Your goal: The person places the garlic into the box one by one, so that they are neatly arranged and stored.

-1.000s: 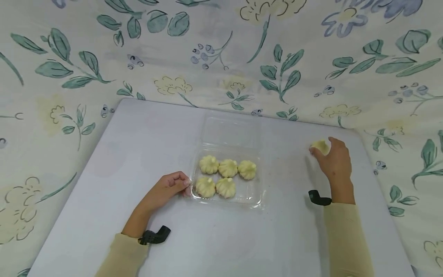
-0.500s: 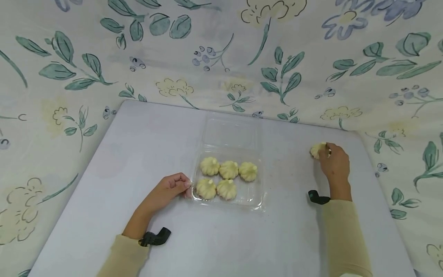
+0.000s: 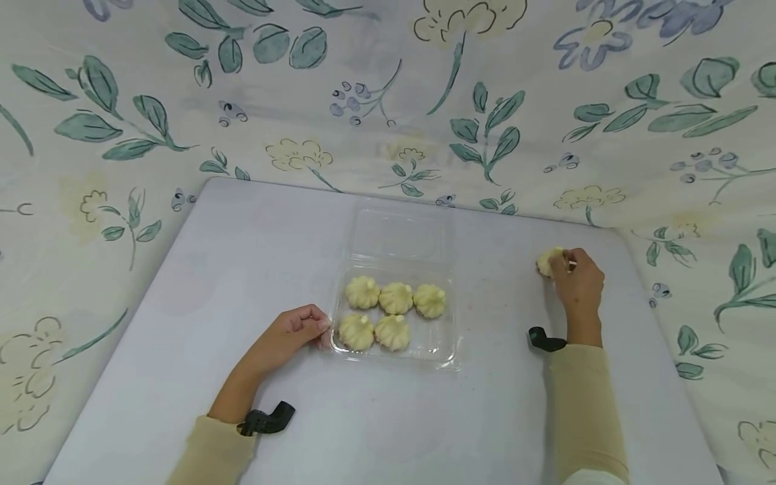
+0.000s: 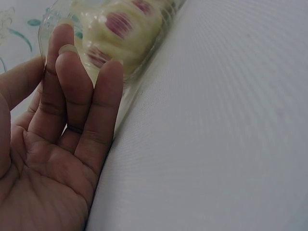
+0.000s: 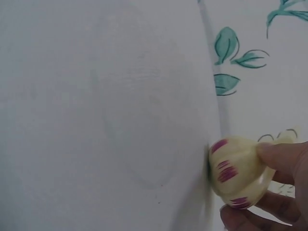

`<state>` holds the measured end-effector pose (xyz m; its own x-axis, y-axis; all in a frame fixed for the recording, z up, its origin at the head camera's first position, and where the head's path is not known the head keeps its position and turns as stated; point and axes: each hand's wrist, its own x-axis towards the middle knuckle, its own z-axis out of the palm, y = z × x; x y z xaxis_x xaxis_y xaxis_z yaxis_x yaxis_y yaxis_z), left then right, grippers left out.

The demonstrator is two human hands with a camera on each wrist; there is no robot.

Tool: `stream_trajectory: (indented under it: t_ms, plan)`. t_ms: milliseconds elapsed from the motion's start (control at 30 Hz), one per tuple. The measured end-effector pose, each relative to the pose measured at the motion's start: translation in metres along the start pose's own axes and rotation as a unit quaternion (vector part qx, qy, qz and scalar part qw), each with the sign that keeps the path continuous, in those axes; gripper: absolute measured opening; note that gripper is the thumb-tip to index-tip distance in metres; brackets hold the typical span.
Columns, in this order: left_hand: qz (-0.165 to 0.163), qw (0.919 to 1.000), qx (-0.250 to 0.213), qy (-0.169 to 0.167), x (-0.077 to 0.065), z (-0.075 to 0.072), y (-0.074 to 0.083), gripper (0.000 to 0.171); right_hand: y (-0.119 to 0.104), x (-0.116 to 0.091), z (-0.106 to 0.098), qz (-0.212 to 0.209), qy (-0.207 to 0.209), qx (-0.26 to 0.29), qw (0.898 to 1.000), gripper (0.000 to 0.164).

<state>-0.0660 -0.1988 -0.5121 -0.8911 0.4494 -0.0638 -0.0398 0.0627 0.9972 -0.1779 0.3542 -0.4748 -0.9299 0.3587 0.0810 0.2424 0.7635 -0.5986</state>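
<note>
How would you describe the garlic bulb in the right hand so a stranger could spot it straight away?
Start at the pale table and find the clear plastic box in its middle, holding five garlic bulbs. Look far right, near the table's back corner, where the right hand pinches one garlic bulb. It is the only bulb outside the box, standing alone on the bare surface.

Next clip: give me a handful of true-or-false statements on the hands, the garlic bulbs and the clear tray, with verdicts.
1. The tray holds five bulbs. True.
2. The right hand pinches a bulb away from the tray. True.
3. The left hand holds a bulb. False: its fingers rest against the tray's left side and hold nothing.
4. The tray's lid is closed. False: the lid lies open behind the tray.
5. The tray sits on a wooden table. False: the table is plain and pale.
</note>
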Motion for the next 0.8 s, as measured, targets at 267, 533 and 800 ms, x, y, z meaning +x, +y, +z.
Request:
stream_trajectory:
  t_ms: [267, 533, 800]
  plan:
    - [-0.006, 1.0000, 0.006, 0.004, 0.000, 0.000, 0.004, 0.018, -0.002, -0.003, 0.000, 0.011, 0.008, 0.009, 1.000, 0.048]
    - [-0.002, 1.0000, 0.008, 0.003, 0.001, 0.000, 0.004, 0.018, 0.000, -0.007, 0.002, 0.012, 0.023, 0.013, 1.000, 0.049]
    - [-0.006, 1.0000, 0.005, 0.005, -0.001, 0.000, 0.001, 0.017, 0.000, -0.012, 0.009, 0.011, 0.053, 0.027, 0.998, 0.045]
